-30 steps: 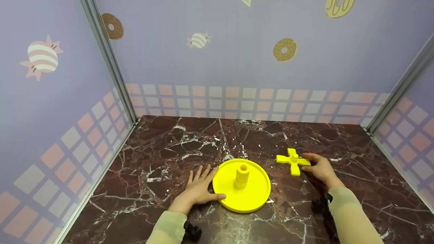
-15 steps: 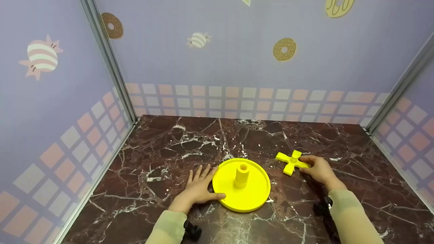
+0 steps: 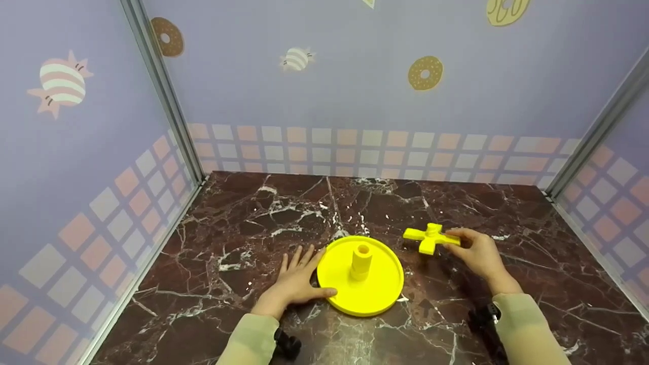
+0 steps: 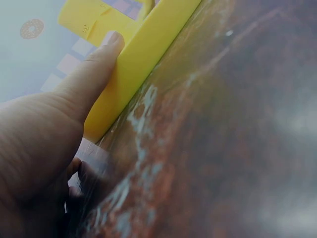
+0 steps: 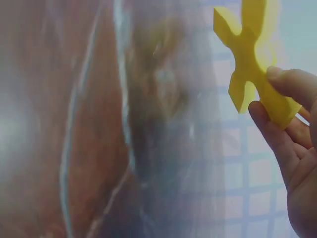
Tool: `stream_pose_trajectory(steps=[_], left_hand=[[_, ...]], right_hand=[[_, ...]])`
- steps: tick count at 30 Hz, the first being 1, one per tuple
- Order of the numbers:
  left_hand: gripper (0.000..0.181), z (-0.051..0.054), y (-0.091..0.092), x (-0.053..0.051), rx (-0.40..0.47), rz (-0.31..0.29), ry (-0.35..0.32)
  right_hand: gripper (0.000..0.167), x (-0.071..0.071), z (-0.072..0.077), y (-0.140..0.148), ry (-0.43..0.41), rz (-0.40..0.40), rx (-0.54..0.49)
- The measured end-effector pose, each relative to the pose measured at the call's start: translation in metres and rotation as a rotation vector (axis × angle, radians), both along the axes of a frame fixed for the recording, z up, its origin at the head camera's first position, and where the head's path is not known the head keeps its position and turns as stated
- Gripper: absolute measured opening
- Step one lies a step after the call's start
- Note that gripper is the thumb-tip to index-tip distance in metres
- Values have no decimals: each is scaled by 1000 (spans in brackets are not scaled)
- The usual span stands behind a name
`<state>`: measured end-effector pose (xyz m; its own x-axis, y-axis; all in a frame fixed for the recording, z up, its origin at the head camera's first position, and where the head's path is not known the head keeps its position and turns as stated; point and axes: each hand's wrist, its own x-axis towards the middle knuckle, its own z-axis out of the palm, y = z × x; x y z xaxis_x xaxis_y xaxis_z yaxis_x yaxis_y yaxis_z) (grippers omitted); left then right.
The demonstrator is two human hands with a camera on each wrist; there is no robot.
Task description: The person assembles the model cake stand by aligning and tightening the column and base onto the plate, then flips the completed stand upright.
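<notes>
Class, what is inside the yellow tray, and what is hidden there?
An upright yellow post with a hole in its top stands in the yellow tray. Hidden are the strip of tray behind the post and the hole's bottom.

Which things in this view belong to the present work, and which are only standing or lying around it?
Apparently in the work:
yellow cross piece, pinched by the right hand
yellow round tray, touched by the left hand
yellow tube, upright in the tray's middle

Only surroundings:
marbled tabletop
patterned back wall
</notes>
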<state>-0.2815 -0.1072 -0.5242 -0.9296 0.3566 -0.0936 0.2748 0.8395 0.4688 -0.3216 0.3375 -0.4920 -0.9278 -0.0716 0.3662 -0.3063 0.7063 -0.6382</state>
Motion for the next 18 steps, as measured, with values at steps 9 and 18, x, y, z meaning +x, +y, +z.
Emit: stream_pose_trajectory(steps=[9, 18], left_hand=[[112, 1, 0, -1, -7, 4, -2], [112, 3, 0, 1, 14, -3, -6]], right_hand=[[17, 14, 16, -25, 98, -30, -140], [16, 23, 31, -51, 59, -25, -375]])
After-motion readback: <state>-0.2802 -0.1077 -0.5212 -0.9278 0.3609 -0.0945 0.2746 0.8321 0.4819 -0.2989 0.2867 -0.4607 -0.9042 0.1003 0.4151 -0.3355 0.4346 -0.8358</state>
